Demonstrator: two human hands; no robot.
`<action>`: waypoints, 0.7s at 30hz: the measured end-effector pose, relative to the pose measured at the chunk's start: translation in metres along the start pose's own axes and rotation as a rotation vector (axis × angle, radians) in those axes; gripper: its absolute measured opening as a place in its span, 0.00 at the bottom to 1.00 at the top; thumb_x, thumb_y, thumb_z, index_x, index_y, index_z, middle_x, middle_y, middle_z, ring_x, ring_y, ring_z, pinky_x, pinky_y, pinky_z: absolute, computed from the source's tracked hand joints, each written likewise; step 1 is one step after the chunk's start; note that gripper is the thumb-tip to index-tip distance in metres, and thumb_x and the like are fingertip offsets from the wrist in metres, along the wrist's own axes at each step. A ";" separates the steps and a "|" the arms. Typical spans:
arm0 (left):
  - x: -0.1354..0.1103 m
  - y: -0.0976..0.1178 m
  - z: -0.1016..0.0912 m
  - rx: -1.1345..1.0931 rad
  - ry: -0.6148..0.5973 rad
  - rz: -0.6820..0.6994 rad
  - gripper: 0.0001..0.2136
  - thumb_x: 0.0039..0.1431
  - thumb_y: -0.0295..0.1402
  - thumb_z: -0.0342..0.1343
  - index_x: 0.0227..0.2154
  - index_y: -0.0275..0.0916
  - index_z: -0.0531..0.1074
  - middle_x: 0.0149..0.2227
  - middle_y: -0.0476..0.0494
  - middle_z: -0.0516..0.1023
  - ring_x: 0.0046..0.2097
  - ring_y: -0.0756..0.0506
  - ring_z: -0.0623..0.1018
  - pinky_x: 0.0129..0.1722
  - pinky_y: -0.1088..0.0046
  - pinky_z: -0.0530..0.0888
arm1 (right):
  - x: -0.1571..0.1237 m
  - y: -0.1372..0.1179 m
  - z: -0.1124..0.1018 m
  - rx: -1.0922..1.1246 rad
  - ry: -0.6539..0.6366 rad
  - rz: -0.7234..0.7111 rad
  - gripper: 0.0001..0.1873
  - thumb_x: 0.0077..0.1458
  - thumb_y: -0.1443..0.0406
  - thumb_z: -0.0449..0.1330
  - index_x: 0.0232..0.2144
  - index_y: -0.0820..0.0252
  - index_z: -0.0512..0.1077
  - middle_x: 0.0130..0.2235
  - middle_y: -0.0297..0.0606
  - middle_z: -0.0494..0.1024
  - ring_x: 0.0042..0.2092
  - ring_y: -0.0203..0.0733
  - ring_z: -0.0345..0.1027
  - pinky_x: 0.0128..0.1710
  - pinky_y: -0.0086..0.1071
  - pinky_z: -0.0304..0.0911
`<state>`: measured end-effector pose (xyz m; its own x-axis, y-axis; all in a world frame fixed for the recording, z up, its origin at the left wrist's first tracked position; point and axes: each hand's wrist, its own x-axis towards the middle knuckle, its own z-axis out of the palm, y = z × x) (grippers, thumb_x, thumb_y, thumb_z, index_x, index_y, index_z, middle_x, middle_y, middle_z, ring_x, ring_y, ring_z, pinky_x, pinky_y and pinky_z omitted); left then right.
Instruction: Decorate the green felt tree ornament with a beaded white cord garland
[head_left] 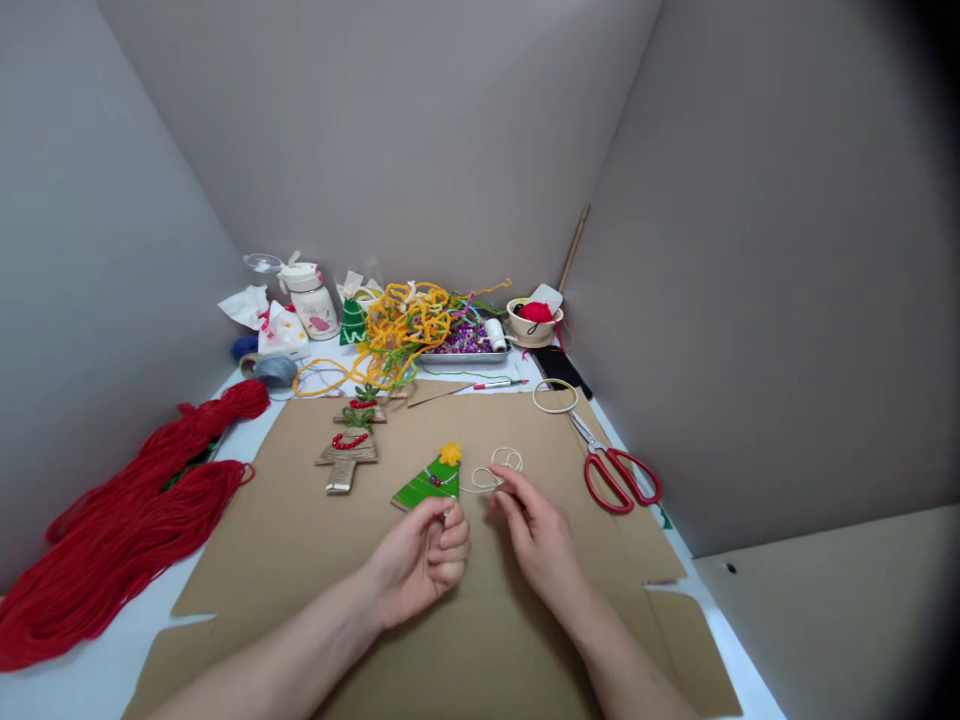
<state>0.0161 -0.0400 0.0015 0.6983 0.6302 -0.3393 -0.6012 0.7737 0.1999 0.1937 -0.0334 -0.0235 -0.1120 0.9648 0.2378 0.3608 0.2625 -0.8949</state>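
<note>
A green Christmas tree ornament (427, 486) with a yellow star (450, 454) and a small string of beads lies tilted on the cardboard, just beyond my left hand (424, 562). The fingers of that hand are curled closed, thumb against forefinger, with a tiny pale spot at the tips that I cannot identify. Thin cream cord (486, 478) runs from beside the ornament into loose loops. At these loops is my right hand (536, 525), its thumb and forefinger slightly apart and its other fingers mostly hidden.
Brown twine-wrapped trees (346, 450) lie to the left, red yarn (142, 510) beyond them. Red-handled scissors (619, 478) and a cord ring (555, 396) are at right. Behind are orange yarn (409, 320), a bead tray (465, 357), a bowl (534, 330) and a white bottle (311, 300).
</note>
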 end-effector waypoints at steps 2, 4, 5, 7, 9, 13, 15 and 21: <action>0.002 0.001 -0.001 0.020 0.026 0.031 0.10 0.61 0.31 0.47 0.25 0.32 0.63 0.21 0.53 0.55 0.20 0.58 0.53 0.17 0.84 0.48 | -0.003 -0.004 0.001 0.024 0.017 0.009 0.09 0.61 0.66 0.49 0.44 0.58 0.65 0.34 0.35 0.73 0.36 0.34 0.67 0.38 0.27 0.61; 0.003 0.003 -0.003 0.040 0.056 0.069 0.08 0.60 0.29 0.48 0.27 0.32 0.65 0.23 0.51 0.58 0.21 0.58 0.55 0.18 0.84 0.49 | -0.006 -0.009 0.001 0.011 0.013 -0.031 0.05 0.61 0.65 0.51 0.37 0.59 0.66 0.32 0.35 0.72 0.35 0.35 0.66 0.37 0.27 0.61; 0.003 0.004 -0.004 0.048 0.068 0.088 0.07 0.60 0.29 0.48 0.27 0.32 0.65 0.24 0.50 0.60 0.21 0.58 0.55 0.18 0.84 0.50 | -0.006 -0.011 0.001 -0.009 0.010 -0.061 0.05 0.60 0.65 0.51 0.35 0.59 0.66 0.32 0.35 0.72 0.35 0.35 0.66 0.36 0.27 0.60; 0.004 0.004 -0.008 0.062 0.084 0.111 0.06 0.59 0.28 0.50 0.28 0.31 0.66 0.25 0.50 0.61 0.22 0.58 0.57 0.19 0.85 0.52 | -0.006 -0.014 0.001 -0.044 0.008 -0.122 0.05 0.60 0.66 0.52 0.32 0.60 0.67 0.31 0.35 0.71 0.34 0.35 0.64 0.35 0.28 0.59; 0.004 0.003 -0.011 0.072 0.089 0.117 0.05 0.58 0.28 0.51 0.29 0.31 0.67 0.26 0.49 0.62 0.23 0.58 0.58 0.19 0.85 0.53 | -0.004 -0.017 0.001 -0.055 0.009 -0.170 0.06 0.60 0.67 0.52 0.33 0.60 0.68 0.32 0.37 0.70 0.35 0.36 0.64 0.35 0.28 0.60; 0.005 0.002 -0.013 0.122 0.092 0.145 0.05 0.57 0.28 0.54 0.30 0.30 0.69 0.26 0.48 0.63 0.23 0.59 0.58 0.19 0.86 0.52 | -0.003 -0.019 0.000 -0.078 0.014 -0.226 0.07 0.60 0.68 0.51 0.34 0.60 0.70 0.35 0.40 0.69 0.38 0.38 0.64 0.37 0.30 0.62; 0.005 0.001 -0.013 0.173 0.096 0.173 0.05 0.57 0.28 0.55 0.30 0.30 0.70 0.26 0.48 0.63 0.23 0.59 0.57 0.19 0.86 0.51 | -0.004 -0.020 0.000 -0.100 0.030 -0.249 0.08 0.59 0.69 0.51 0.35 0.60 0.71 0.35 0.40 0.69 0.38 0.38 0.64 0.37 0.31 0.63; 0.004 -0.003 -0.012 0.274 0.096 0.214 0.03 0.56 0.27 0.57 0.30 0.30 0.72 0.25 0.49 0.63 0.23 0.59 0.55 0.20 0.86 0.49 | -0.008 -0.023 0.000 -0.142 0.078 -0.336 0.09 0.57 0.72 0.54 0.37 0.59 0.73 0.34 0.38 0.66 0.36 0.36 0.62 0.34 0.30 0.62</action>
<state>0.0160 -0.0405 -0.0113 0.5205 0.7811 -0.3449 -0.5942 0.6214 0.5107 0.1858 -0.0477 -0.0047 -0.1774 0.8210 0.5427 0.4414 0.5592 -0.7017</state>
